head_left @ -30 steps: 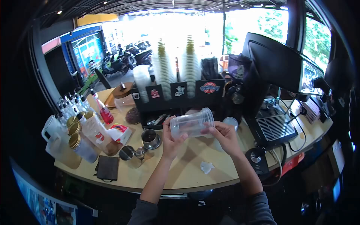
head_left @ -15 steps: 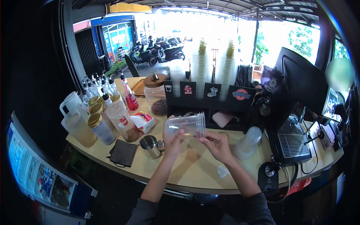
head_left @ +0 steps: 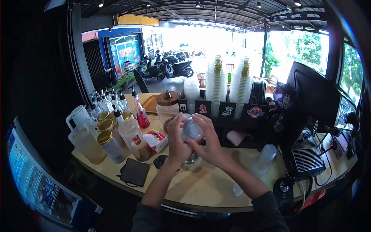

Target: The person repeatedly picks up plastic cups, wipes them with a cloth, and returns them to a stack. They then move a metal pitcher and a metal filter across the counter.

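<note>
Clear plastic cups [head_left: 194, 129], apparently nested, are held between both hands above the wooden counter [head_left: 208, 181], their round end facing the camera. My left hand [head_left: 179, 143] wraps round their left side, and my right hand [head_left: 206, 141] closes on the right side with its fingers over the top. Below the hands, a metal pitcher [head_left: 191, 157] is partly hidden. The lidded glass jar [head_left: 166, 112] stands just behind my left hand. Left of the hands lie a tissue pack [head_left: 155, 140] and a dark folded cloth [head_left: 134, 172].
Pitchers [head_left: 87, 144], gold-lidded jars [head_left: 110, 145] and pump bottles [head_left: 112, 100] crowd the left side. Tall cup stacks [head_left: 216, 87] rise from a black organizer [head_left: 228, 112] behind. Right are more clear cups [head_left: 266, 156], a grinder [head_left: 284, 96] and a machine with a drip grate [head_left: 307, 154].
The cups have turned from lying sideways to showing their round end. My right hand has moved up and round them. The camera view has shifted, so the counter appears lower.
</note>
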`<state>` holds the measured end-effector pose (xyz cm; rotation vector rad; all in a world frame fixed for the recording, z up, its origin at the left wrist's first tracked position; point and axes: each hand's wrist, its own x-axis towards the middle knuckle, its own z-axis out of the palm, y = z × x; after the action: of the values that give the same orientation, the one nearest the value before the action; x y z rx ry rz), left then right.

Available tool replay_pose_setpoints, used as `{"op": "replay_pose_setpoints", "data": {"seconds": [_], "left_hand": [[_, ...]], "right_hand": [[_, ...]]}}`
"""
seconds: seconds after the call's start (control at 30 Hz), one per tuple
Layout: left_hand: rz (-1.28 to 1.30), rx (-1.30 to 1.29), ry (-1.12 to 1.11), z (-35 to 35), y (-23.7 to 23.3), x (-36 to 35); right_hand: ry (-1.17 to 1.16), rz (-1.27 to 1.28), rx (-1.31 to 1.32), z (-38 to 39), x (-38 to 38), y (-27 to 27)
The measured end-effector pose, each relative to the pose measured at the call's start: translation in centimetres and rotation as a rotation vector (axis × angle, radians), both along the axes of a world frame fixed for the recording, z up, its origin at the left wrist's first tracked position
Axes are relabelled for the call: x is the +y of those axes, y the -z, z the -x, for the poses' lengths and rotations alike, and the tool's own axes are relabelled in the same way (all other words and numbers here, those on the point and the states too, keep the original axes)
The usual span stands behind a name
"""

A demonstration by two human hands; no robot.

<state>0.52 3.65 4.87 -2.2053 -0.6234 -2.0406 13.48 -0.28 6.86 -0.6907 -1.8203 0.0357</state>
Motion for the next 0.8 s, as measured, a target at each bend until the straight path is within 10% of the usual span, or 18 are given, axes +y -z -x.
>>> {"op": "replay_pose_setpoints", "data": {"seconds": [0.3, 0.8], "left_hand": [[0.322, 0.173, 0.141, 2.1, -2.0, 10.7], [0.184, 0.497, -0.157, 1.5, 0.3, 14.8]], "right_hand": [[0.340, -0.301, -0.063, -2.0, 10.8, -11.3], [0.544, 0.304, -0.543, -1.4, 22.7, -12.8]]}}
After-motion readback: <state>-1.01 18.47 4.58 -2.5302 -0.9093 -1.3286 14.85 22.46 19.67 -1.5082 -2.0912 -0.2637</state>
